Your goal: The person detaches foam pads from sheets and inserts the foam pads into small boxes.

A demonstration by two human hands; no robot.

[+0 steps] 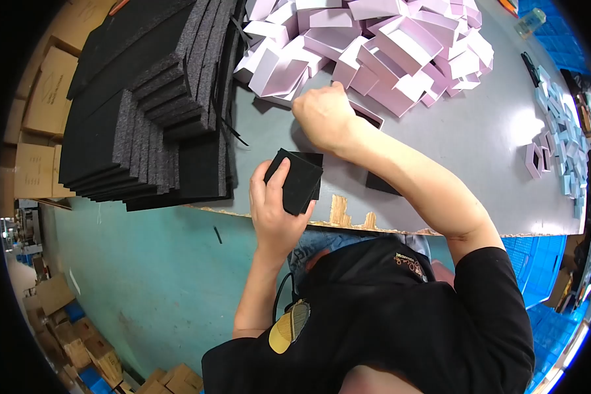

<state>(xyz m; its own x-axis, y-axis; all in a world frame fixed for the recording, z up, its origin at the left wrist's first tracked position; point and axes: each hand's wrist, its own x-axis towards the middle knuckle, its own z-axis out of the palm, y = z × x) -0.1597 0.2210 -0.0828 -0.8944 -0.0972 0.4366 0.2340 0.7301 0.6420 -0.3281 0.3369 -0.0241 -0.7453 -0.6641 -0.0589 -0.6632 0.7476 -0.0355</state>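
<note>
My left hand (274, 210) is closed around a small stack of square black foam pads (301, 184), held near the table's front edge. Another dark piece (314, 159) shows just behind the stack. Farther in, my right hand (325, 117) makes a fist with the knuckles up, and whatever its fingers grip is hidden beneath. Partly covered by that wrist is an open box with a dark inside (366, 115). A flat black piece (382, 184) lies under the right forearm.
A heap of open pale pink boxes (400, 49) covers the back of the grey table (453, 151). Thick black foam sheets (111, 125) are stacked at left. Light blue boxes (568, 141) lie at the far right. The front edge (340, 211) is chipped.
</note>
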